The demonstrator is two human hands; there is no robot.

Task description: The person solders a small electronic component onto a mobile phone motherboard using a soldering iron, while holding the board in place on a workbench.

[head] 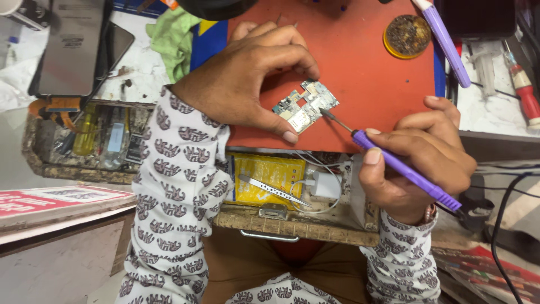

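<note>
Left hand (247,73) fingers pinch the small circuit board (305,104) on the red mat (365,79) — right hand (419,160) grips the purple soldering iron (402,169), tip at board edge. Slip risk: tip skids, burns thumb or lifts components.

**Board and purple tool on the red mat**

A small circuit board (306,104), silvery-green with metal shields, lies flat just above frame centre on the mat. A purple-handled tool (402,168) slants from lower right, its thin metal tip touching the board's right edge
</note>
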